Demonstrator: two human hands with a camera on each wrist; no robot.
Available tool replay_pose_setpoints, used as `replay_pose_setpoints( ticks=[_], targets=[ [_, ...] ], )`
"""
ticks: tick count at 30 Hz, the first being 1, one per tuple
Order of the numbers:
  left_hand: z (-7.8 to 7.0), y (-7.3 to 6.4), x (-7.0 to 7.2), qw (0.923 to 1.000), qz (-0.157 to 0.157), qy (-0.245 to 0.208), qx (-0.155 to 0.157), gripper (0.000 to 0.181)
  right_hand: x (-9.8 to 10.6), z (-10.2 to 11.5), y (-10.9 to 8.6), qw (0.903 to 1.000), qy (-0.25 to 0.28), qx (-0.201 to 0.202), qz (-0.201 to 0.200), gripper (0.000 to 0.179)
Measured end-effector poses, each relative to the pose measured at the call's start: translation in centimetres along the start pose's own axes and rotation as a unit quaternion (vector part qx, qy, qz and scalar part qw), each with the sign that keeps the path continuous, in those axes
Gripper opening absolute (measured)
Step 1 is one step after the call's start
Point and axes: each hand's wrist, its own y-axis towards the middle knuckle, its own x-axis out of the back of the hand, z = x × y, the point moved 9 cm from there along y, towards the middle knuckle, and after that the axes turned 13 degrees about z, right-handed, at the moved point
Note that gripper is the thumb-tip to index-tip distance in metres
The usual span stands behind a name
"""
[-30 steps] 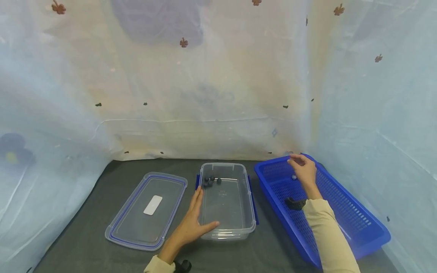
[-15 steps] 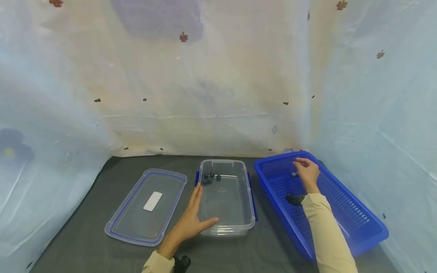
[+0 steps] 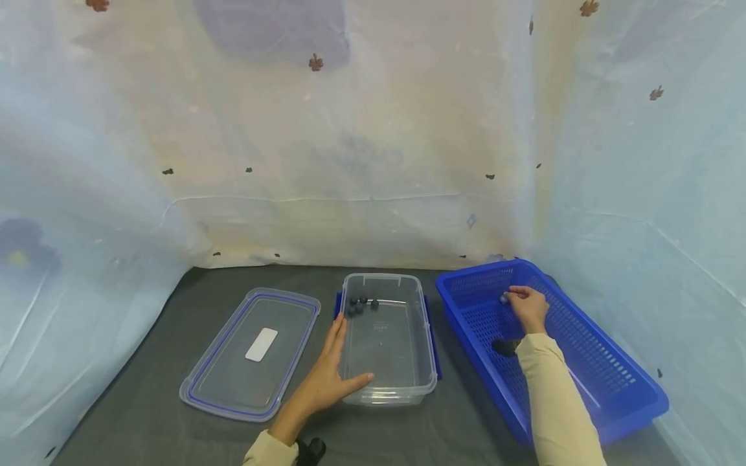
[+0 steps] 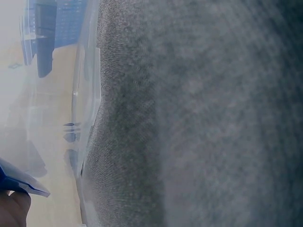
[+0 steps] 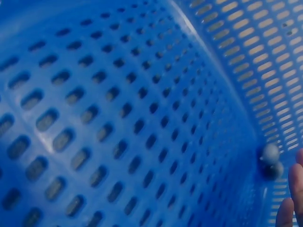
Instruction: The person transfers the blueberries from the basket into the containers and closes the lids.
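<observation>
My right hand [image 3: 528, 309] reaches down into the far end of the blue perforated basket [image 3: 618, 353]. Its fingertips hover right beside a couple of blueberries [image 3: 504, 299], which the right wrist view shows as two round berries [image 5: 271, 161] just off the fingers [image 5: 296, 184]. My left hand [image 3: 326, 378] lies with straight fingers along the left side of a clear plastic food container [image 3: 389, 349], thumb across its near left corner. Several dark blueberries [image 3: 360, 305] sit inside the container at its far left. In the left wrist view, part of the left hand [image 4: 14, 208] shows by a blue latch [image 4: 19, 182].
The container's clear lid [image 3: 233, 375], with a blue seal and a white label [image 3: 261, 344], lies flat to the left. Dark grey cloth [image 3: 157, 395] covers the table. Patterned curtains [image 3: 373, 129] hang behind and on both sides.
My right hand has lowered from over the basket's far rim into the basket, close to the blueberries. The left hand has stayed at the container.
</observation>
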Motion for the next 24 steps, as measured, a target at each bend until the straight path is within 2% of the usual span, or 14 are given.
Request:
replay_pose_setpoints(
  ticks=[5, 13, 24],
  targets=[
    [0.2, -0.2, 0.0, 1.0000, -0.008, -0.004, -0.001, 0.113, -0.7, -0.8, 0.0, 0.9998, -0.013, 0.000, 0.014, 0.030],
    [0.1, 0.1, -0.1, 1.0000, -0.005, -0.007, -0.005, 0.113, -1.0, -2.2, -0.2, 0.9986, -0.020, -0.042, 0.023, 0.034],
    [0.2, 0.1, -0.2, 0.9999, -0.005, -0.014, 0.003, 0.113, -1.6, -2.0, 0.7, 0.9974, -0.059, -0.014, 0.041, 0.034]
  ],
)
